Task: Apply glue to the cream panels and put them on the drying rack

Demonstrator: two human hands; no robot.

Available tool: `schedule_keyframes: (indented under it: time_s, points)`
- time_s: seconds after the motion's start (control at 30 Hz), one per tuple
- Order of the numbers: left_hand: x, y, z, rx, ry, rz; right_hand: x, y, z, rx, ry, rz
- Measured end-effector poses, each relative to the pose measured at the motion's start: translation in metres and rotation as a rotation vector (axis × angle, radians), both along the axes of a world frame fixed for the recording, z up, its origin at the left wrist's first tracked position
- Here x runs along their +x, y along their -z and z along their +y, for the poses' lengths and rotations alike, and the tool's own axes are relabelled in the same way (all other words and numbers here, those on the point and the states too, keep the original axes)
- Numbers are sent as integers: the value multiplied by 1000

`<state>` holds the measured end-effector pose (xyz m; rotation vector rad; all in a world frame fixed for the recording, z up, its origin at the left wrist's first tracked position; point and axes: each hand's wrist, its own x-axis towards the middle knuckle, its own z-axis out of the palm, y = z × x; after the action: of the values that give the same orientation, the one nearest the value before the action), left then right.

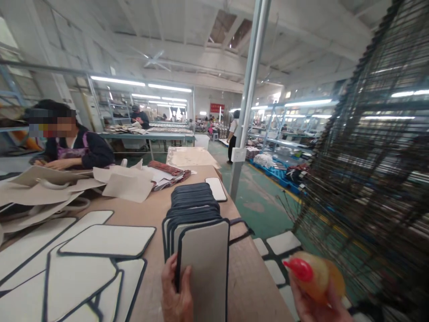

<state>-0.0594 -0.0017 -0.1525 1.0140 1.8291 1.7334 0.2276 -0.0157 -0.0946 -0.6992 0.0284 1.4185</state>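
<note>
My left hand [177,286] pinches the left edge of a pale rectangular panel [206,264] with a dark border, standing at the front of a row of similar panels. Behind it the dark-edged stack [192,201] leans back along the table. At the lower right my right hand [315,304] is wrapped round a squeeze bottle [321,277] with amber contents and a red nozzle cap, held beyond the table's right edge. Loose dark-bordered panels [83,273] lie overlapping on the left of the table.
Brown table [254,273] with cut beige pieces [129,183] at the back left. A person [77,147] sits across there. A metal post [246,103] rises beyond the right edge; a wire rack [368,156] stands at right. More panels [283,243] lie below the table's right edge.
</note>
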Motion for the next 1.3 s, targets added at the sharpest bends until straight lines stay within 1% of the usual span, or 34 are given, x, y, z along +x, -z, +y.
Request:
schedule_keyframes:
  time_s: [0.03,0.1,0.17,0.2,0.27,0.33,0.4,0.47,0.57,0.63,0.7,0.8,0.97,1.03,1.17,1.3]
  points:
    - [2,-3,-2,-23,10,19,-1,-6,2,44,27,-23]
    - [5,-12,-5,-61,44,105,-1,-21,7,192,76,-106]
    - [7,-26,-6,-46,112,199,2,-39,10,317,102,-187]
    - [9,-36,-6,-20,173,240,6,-49,11,350,107,-223]
    - [15,-59,-6,28,361,316,17,-72,10,392,101,-294]
    - [24,-86,-6,35,619,406,30,-96,8,450,73,-374]
    - [35,-114,-7,-5,879,513,42,-117,4,521,28,-454]
    - [46,-139,-8,-47,1078,568,53,-135,0,587,-42,-521]
    - [61,-169,-8,-125,1283,555,64,-151,-5,682,-191,-605]
    - [70,-186,-9,-172,1406,562,68,-157,-7,720,-272,-642]
    - [79,-199,-10,-198,1543,605,71,-160,-8,738,-341,-658]
    - [88,-210,-12,-221,1705,637,74,-159,-8,764,-418,-661]
    - [98,-219,-17,-229,1821,618,75,-155,-10,788,-444,-664]
    - [100,-222,-19,-230,1843,620,74,-154,-10,795,-461,-657]
    - [102,-229,-21,-233,1828,633,75,-153,-10,820,-489,-654]
    - [100,-231,-23,-252,1815,639,78,-149,-10,814,-491,-646]
